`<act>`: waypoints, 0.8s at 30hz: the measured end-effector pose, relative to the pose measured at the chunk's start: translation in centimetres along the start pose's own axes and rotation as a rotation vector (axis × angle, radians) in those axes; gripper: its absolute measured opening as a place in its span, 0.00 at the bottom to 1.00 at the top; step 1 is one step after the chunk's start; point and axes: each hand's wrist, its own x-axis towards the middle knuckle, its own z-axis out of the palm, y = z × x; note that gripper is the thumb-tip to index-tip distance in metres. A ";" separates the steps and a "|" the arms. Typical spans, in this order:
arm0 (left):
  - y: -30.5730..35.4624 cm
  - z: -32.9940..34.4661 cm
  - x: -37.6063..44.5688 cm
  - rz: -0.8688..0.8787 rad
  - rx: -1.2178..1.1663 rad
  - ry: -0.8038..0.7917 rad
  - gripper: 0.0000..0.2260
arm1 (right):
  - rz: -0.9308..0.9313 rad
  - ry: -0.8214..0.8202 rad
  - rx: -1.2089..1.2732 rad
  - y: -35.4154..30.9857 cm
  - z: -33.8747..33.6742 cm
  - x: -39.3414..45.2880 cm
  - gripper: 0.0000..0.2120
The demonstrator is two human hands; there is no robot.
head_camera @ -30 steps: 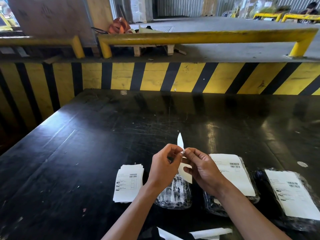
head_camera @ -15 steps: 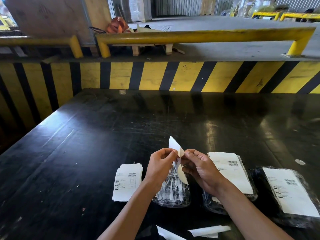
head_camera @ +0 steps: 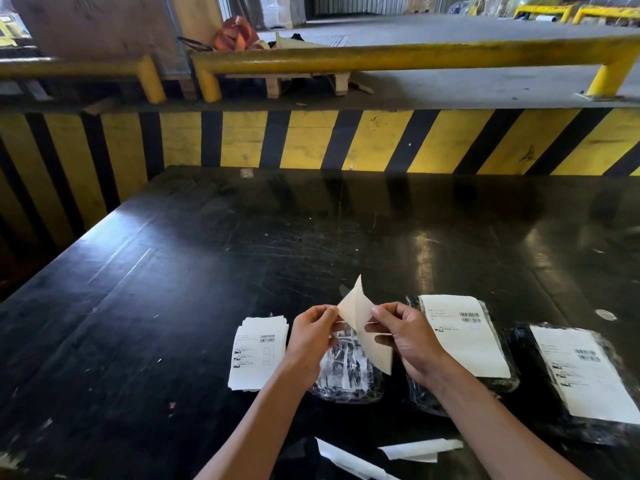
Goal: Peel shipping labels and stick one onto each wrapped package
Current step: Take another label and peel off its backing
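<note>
Both the left hand (head_camera: 313, 336) and the right hand (head_camera: 408, 336) pinch the half-peeled label (head_camera: 360, 323) between closed fingers (head_camera: 379, 311), just above the unlabelled package (head_camera: 346, 374) — risk: an uneven pull may tear the sheet or let the adhesive side fold onto itself.

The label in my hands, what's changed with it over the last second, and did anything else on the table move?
The label has opened up: the left hand and right hand pulled apart, turning a thin pinched sliver into a broad sheet spreading off its backing. Both hands kept their pinch. The label stack, unlabelled package and two labelled packages stayed put.
</note>
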 end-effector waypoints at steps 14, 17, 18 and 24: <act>-1.3 -7.6 4.0 -0.223 -0.104 0.236 0.08 | 0.029 0.227 -0.077 0.7 -2.0 1.7 0.05; -1.1 -9.0 4.7 -0.237 -0.154 0.284 0.07 | 0.001 0.286 -0.042 0.4 -2.3 1.8 0.04; -1.1 -9.4 4.9 -0.237 -0.168 0.301 0.06 | -0.012 0.304 -0.025 0.3 -2.4 1.8 0.04; -0.2 -10.6 5.4 -0.220 -0.202 0.380 0.06 | -0.090 0.424 0.058 -0.7 -2.9 1.7 0.03</act>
